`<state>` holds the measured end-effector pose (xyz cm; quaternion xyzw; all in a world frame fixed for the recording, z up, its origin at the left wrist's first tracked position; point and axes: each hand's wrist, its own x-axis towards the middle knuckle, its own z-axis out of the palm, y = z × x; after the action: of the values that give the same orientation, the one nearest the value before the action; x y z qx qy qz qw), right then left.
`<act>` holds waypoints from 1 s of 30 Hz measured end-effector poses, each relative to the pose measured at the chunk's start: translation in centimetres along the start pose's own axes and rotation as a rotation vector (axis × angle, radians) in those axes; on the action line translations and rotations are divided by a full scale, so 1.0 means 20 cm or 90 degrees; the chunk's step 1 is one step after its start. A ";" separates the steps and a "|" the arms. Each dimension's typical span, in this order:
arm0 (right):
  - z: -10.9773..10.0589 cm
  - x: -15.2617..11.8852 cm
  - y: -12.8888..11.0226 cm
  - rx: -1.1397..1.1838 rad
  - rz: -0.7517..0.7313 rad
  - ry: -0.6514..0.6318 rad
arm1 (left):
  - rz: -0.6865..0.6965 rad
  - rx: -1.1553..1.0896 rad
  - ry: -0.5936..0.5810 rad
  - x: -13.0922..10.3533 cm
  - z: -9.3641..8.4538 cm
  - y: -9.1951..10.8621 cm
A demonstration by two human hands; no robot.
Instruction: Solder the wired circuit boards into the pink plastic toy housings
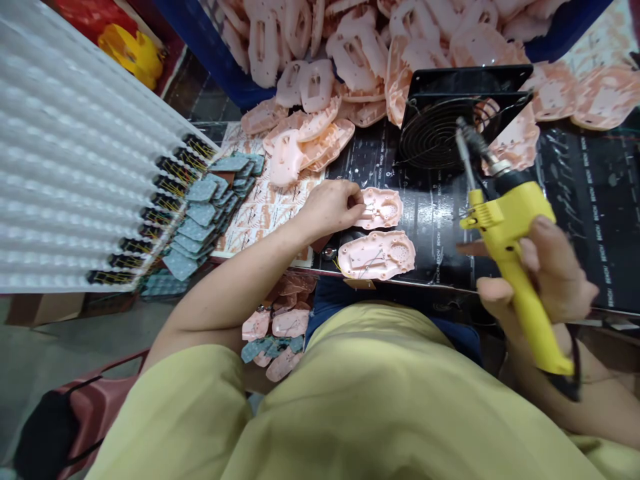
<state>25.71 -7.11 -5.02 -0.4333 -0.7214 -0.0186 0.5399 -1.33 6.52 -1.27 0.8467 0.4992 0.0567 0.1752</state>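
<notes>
Filling the upper left of the frame is the big white ribbed plastic tray sheet (75,153), and along its lower right edge sits a row of small black wired components (160,200) beside a loose pile of grey-blue rubbery pads (205,213). Across the top, a blue bin (200,40) overflows with pale pink moulded plastic shells (360,47), spilling down onto the black printed work mat (575,193) at centre right. A black mesh-guarded fan (440,127) stands tilted at upper centre, just behind the work spot.

Now to the action, centre frame: two pink plastic shell halves lie inside-up on the mat, one above the other. The left hand (330,207) is curled down, fingertips pinching at the left end of the upper pink shell (383,208), steadying it or seating something in it; exactly what is under the fingers I cannot tell. The lower pink shell (377,255) lies untouched just below, thin wires showing inside it.

Over at right, the right hand (545,280) is wrapped fully closed around the grip of a yellow pistol-type soldering gun (505,227), tip raised toward the fan, well apart from both shells.

This looks like the positioning step before a joint. The next move would call for bringing that tip down precisely onto the contact while the left fingers hold steady and stay clear of it.
</notes>
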 end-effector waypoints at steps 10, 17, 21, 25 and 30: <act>0.18 0.03 0.07 -0.135 -0.181 -0.078 | 0.026 0.067 0.019 -0.03 -0.01 0.01; 0.17 0.03 0.06 -0.114 -0.180 -0.053 | 0.160 0.026 -0.079 -0.11 -0.06 -0.14; 0.18 0.04 0.06 -0.099 -0.173 -0.056 | 0.114 0.004 -0.044 -0.13 -0.03 -0.18; 0.17 0.03 0.06 -0.088 -0.168 -0.052 | 0.095 -0.065 0.040 -0.18 -0.10 -0.15; 0.16 0.00 0.06 -0.085 -0.122 -0.020 | 0.177 -0.056 -0.048 -0.34 -0.07 0.00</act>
<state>24.14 -4.76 -6.81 -0.3974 -0.7651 -0.1117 0.4942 -5.03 0.91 0.52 0.9006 0.3676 0.0705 0.2211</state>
